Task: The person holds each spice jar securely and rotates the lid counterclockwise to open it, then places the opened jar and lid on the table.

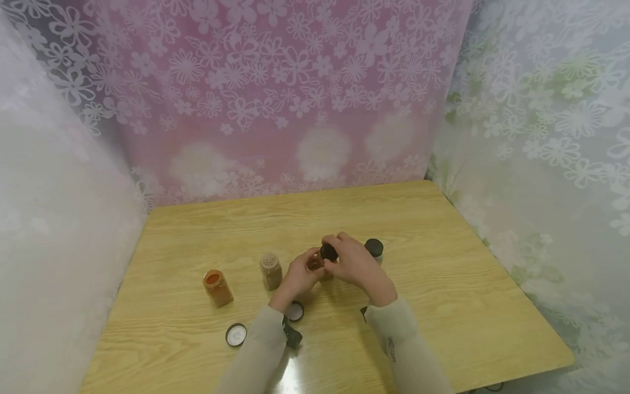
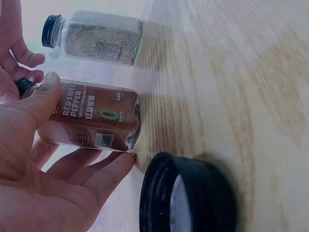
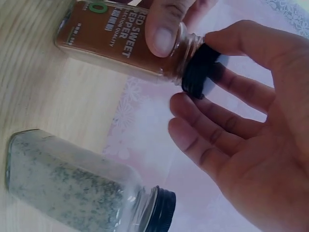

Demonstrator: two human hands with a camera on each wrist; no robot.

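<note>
My left hand grips a square glass spice jar labelled "Red Sweet Pepper", thumb on one side and fingers beneath the other. Reddish-brown powder fills most of it. At the jar's mouth, the thumb and fingers of my right hand pinch its black lid. The lid sits tilted against the neck, and glass threads show beside it in the right wrist view. Just beyond my right hand stands a capped jar of pale, green-flecked seasoning, its black cap visible from above.
Left of my hands stand a lidless jar of orange-red powder and a jar with a perforated shaker top. Two black lids, one by my left sleeve and another under my left wrist, lie inner side up on the wooden table.
</note>
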